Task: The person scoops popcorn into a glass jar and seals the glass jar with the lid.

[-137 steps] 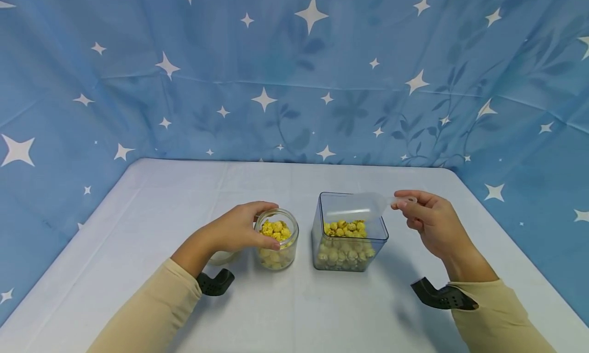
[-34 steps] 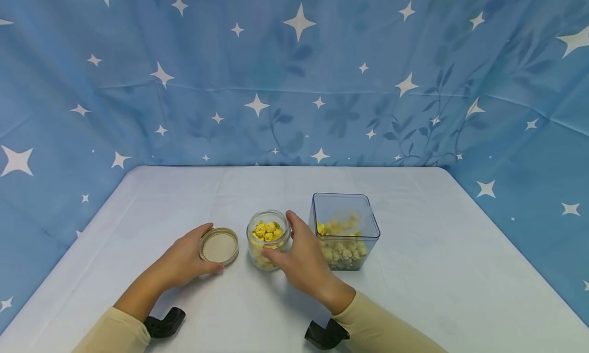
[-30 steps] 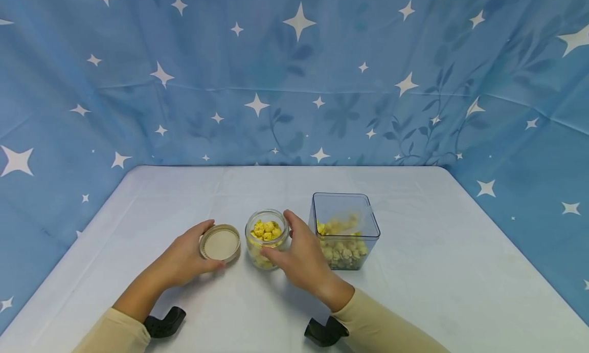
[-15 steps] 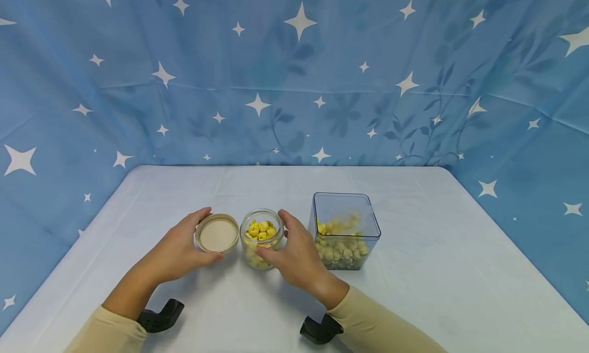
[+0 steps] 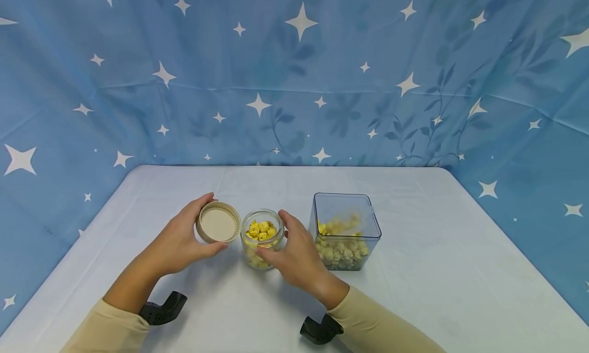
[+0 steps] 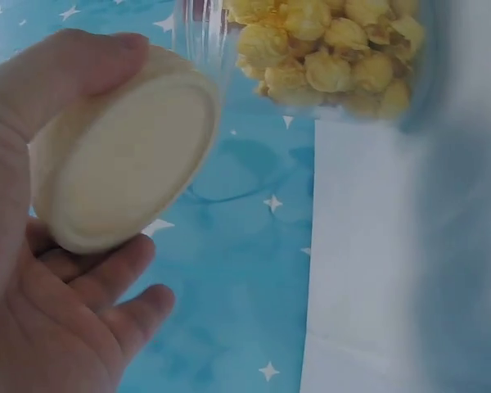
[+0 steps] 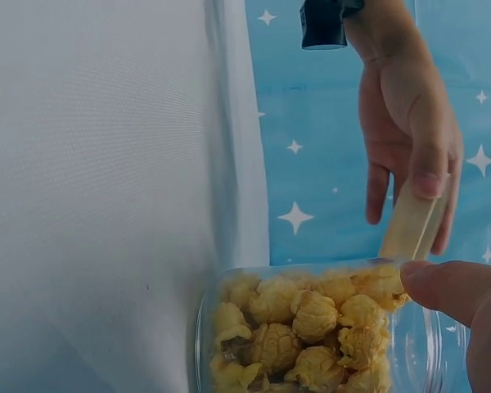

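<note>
My left hand (image 5: 184,238) holds a round cream lid (image 5: 219,223) by its rim, between thumb and fingers. Its hollow underside faces the head camera; in the left wrist view the lid (image 6: 135,160) is tilted, with its flat outer face showing. Just right of it stands a glass jar (image 5: 259,261) of yellow popcorn (image 5: 261,231), upright on the table and uncovered. My right hand (image 5: 301,256) grips the jar from the right, thumb in front and fingers behind. In the right wrist view, my thumb (image 7: 442,286) lies against the glass beside the popcorn (image 7: 311,327).
Right of the jar, a clear bluish square container (image 5: 347,237) holds more popcorn and a translucent scoop (image 5: 356,222), partly hidden inside. A white cloth covers the table (image 5: 437,261). Behind it hangs a blue curtain (image 5: 294,76) with white stars.
The scoop has gone from my right hand into the square container, and that hand now grips the jar. My left hand has left the jar and lifted the lid. The jar has shifted slightly left.
</note>
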### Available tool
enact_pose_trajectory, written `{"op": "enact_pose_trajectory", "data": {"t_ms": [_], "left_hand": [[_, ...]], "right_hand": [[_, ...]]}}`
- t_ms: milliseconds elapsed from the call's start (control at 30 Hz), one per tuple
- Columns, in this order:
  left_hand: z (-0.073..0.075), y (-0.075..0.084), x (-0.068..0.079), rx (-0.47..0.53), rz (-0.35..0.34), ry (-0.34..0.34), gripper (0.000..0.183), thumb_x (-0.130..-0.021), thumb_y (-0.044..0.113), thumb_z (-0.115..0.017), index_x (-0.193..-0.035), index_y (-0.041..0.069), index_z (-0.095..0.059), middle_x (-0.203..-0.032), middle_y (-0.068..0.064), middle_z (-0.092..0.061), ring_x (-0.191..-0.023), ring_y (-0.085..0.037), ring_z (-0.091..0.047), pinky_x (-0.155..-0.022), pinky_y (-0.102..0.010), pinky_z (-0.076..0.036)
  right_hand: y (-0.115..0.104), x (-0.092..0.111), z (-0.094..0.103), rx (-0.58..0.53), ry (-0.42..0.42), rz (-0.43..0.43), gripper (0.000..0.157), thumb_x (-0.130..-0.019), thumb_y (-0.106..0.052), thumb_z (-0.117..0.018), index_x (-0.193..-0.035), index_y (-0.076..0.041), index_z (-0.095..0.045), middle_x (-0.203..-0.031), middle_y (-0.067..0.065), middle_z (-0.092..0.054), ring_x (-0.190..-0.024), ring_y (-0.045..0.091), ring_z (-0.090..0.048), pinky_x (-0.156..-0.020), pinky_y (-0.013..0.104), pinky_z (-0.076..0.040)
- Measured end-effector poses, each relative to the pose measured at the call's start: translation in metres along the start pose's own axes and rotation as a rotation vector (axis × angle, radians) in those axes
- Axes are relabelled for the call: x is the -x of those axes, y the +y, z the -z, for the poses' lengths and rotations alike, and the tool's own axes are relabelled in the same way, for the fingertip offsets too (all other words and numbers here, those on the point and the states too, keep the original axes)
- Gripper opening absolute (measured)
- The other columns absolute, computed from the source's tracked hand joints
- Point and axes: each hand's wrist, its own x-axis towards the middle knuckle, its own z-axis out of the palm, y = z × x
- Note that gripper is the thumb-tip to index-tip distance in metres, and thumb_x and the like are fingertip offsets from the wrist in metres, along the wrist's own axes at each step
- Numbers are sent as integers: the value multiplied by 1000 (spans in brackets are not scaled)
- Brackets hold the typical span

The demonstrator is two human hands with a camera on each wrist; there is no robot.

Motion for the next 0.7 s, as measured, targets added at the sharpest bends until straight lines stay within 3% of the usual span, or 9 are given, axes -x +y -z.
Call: {"op": "enact_pose_trajectory", "data": {"t_ms": [300, 700], "left_hand": [[-8, 16, -20, 173, -85, -26, 97, -80, 16, -86, -154, -4, -28, -146, -18, -45, -131, -35, -46, -107, -53, -40], [-35, 34, -42, 122, -110, -96, 98, -76, 31, -87, -152, -4, -35, -146, -15, -50, -119, -30, -55, -92, -47, -51]], "right_hand": [[1, -1, 1, -6, -6, -1, 85, -83, -26, -83, -148, 5, -39, -149, 19, -44, -126, 34, -52, -100, 47, -48], [6, -2, 2, -53, -18, 63, 75, -84, -29, -80, -145, 0, -45, -138, 11, -54, -125, 28, -52, -100, 46, -47]]}}
